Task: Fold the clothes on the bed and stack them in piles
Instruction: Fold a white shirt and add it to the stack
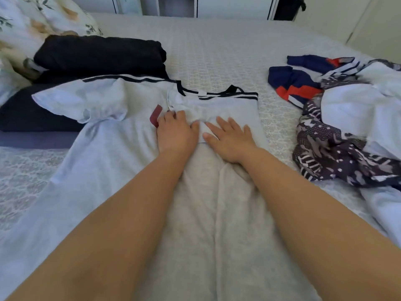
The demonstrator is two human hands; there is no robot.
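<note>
Shirt: pale, black-trimmed, spread at bed centre. Left hand and right hand lie flat on it, fingers straight, gripping nothing. Advice: smooth outward before folding the 10 o'clock sleeve. Dark pile at 10; unfolded heap at 3.

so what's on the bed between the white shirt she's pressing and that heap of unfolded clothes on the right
Nothing: in the head view only bare patterned bedspread lies between the white shirt under both hands and the unfolded heap.

soft daylight, wide-angle warp, blurred edges
</note>
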